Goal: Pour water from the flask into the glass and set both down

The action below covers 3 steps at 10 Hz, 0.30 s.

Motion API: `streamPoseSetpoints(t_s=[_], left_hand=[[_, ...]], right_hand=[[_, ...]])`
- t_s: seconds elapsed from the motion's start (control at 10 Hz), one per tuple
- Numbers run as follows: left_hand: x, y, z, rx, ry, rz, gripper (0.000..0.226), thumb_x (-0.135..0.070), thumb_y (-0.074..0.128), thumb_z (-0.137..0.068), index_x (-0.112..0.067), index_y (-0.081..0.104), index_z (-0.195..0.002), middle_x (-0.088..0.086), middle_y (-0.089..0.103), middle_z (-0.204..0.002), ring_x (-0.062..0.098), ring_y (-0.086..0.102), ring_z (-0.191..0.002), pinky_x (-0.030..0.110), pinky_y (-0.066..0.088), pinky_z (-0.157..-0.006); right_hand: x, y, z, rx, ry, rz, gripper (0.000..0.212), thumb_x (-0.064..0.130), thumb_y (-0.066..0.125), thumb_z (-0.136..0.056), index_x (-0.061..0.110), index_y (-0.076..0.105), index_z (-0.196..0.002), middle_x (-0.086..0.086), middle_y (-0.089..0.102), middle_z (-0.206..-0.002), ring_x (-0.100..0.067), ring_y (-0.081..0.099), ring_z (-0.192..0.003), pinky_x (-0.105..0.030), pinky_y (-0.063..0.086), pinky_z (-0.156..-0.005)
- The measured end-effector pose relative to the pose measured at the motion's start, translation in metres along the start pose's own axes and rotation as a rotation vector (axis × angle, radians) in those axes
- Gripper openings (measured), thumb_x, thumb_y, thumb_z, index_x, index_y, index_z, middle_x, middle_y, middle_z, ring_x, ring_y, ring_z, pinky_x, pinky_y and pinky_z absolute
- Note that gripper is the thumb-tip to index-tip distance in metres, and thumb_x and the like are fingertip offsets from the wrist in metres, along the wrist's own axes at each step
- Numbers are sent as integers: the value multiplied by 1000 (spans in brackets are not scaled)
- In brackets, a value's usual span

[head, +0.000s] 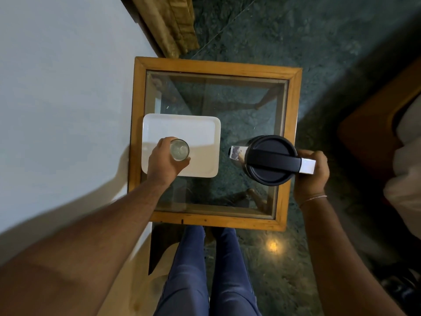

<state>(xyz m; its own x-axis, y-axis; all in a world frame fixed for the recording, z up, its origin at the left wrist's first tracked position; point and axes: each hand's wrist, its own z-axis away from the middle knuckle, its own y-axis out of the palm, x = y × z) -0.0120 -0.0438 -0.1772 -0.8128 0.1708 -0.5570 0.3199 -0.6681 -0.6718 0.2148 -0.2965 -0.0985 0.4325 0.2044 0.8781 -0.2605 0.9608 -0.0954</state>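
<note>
A clear glass (180, 149) stands upright over the white tray (200, 131), and my left hand (164, 161) is wrapped around its left side. Whether the glass rests on the tray or hangs just above it cannot be told. To the right, a steel flask (270, 159) with a black lid and a shiny spout pointing left is upright over the glass tabletop. My right hand (312, 173) grips the flask's handle at its right side. The flask and the glass are apart, about a hand's width between them.
The small table (216, 65) has a wooden frame and a glass top. A white wall is on the left, a curtain hem at the top, dark stone floor around. My legs in blue trousers are below the table's near edge. Wooden furniture with white cloth stands at the right.
</note>
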Motion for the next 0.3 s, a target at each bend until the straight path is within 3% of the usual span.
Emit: streamPoseSetpoints(t_s=[0.1,0.2,0.3], left_hand=[[-1,2,1,-7,0,1,69,-31,94,-86,-19,58,-144,8,68,-145,31,65,-129,56,56,-113],[-4,-2,-1,26,6,-1,73,-31,94,-86,-20,55,-147,8,65,-147,31,63,-131,59,56,-113],[-2,-10,9,56,3,-77,102,-30,99,-80,-24,38,-161,10,55,-159,35,55,-143,62,52,-116]], right_hand=[[0,0,3,90,-8,52,22,46,53,-70,26,57,-61,-8,49,-80,-23,42,-70,-35,37,-65],[8,5,-2,182,3,70,29,41,49,-77,25,52,-52,-2,44,-63,-24,32,-61,-37,30,-59],[20,-5,4,233,-45,124,30,29,43,-92,10,59,-77,-17,59,-84,-26,56,-78,-38,45,-75]])
